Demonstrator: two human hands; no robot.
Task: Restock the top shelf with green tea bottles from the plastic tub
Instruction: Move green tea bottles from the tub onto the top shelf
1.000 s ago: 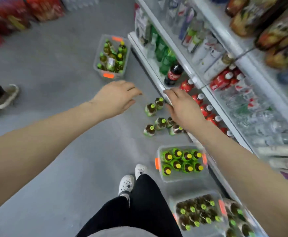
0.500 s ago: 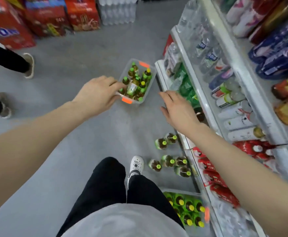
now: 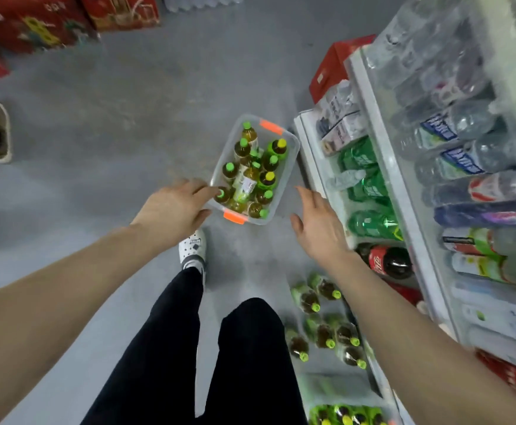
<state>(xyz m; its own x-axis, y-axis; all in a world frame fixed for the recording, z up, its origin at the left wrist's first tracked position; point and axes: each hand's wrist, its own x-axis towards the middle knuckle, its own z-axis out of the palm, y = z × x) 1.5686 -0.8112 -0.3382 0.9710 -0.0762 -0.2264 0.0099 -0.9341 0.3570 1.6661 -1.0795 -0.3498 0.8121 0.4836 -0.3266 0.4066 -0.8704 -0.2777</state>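
Two-handed, reached low: held left hand (image 3: 174,210) relaxed, fingertips at the near left corner of the tub (image 3: 285,179), contact unclear; held right hand (image 3: 318,222) spread and empty just right of the tub, not touching. Pictured tea bottles (image 3: 244,182) crowded inside, mostly upright, on the floor (image 3: 97,154) beside the bottom shelf (image 3: 315,167); more bottles (image 3: 324,329) grouped beside the right leg (image 3: 250,348).

Shop aisle. Tiered shelves (image 3: 406,210) packed with water bottles (image 3: 452,130), green soda bottles (image 3: 370,185) and a cola bottle (image 3: 388,260). Red cartons (image 3: 36,23) stacked along the grey floor (image 3: 112,118).
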